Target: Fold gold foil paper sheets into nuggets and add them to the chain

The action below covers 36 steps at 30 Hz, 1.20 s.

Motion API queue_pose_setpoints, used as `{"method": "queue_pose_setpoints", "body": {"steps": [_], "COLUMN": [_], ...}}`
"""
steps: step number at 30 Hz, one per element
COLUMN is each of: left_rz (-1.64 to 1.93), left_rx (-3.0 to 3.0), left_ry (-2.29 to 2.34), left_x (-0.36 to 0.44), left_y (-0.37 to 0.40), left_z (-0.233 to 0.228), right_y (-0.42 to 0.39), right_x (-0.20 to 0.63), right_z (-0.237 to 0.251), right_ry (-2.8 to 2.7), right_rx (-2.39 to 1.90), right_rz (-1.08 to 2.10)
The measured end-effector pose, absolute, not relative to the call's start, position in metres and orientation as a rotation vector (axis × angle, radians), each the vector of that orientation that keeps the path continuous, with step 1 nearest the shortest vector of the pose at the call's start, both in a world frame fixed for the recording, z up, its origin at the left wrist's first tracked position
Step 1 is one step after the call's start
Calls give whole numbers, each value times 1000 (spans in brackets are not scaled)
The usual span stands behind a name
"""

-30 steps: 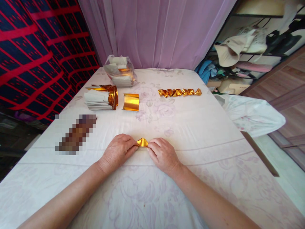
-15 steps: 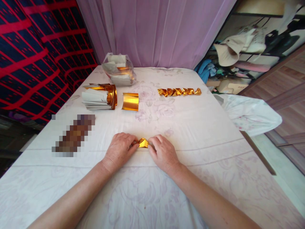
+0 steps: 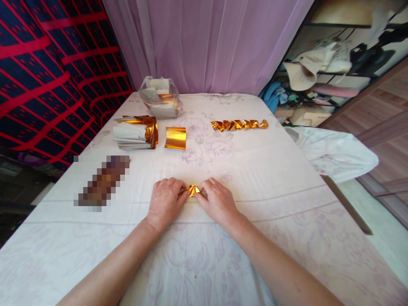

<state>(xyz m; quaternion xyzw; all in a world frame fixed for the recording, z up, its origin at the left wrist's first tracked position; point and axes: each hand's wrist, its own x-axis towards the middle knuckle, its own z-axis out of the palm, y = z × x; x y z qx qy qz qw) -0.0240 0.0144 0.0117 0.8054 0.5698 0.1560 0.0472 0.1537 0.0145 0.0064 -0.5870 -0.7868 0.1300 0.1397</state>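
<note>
A small piece of gold foil paper (image 3: 193,191) lies between my two hands, low over the table. My left hand (image 3: 167,197) is closed on its left end, and my right hand (image 3: 218,199) pinches the right end. Its middle is creased and shiny; the fingers hide both ends. Beyond my hands, a single flat gold foil sheet (image 3: 175,138) rests slightly curled on the cloth. To its left stands a stack of gold and grey foil paper (image 3: 132,135). Farther right lies a row of folded gold foil pieces (image 3: 239,125).
A clear plastic bag (image 3: 161,100) with more paper stands at the back of the table. A pixelated patch (image 3: 103,182) covers something on the left. The floral tablecloth (image 3: 270,170) spreads under everything. Shelves with a cap (image 3: 301,72) and clothes are at right, beyond the table edge.
The foil between my hands has become narrower and more crumpled in the middle. My hands have come slightly closer together. The whole view has shifted a little.
</note>
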Motion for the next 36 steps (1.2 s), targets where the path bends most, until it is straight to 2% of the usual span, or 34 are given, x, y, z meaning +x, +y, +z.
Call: {"method": "queue_pose_setpoints", "body": {"steps": [10, 16, 29, 36], "left_rz": [388, 473, 601, 607], "left_rx": [2272, 2261, 2207, 2247], "left_ry": [1827, 1773, 1711, 1701], "left_x": [-16, -18, -21, -20], "left_y": [12, 12, 9, 6], "left_z": [16, 10, 3, 5], "right_y": [13, 20, 28, 31], "right_x": [153, 154, 156, 159], "right_z": [15, 20, 26, 27], "right_ry": [-2276, -2300, -2390, -2246], "right_rx": [-1710, -1683, -1660, -1623], "right_rz": [491, 617, 687, 829]}}
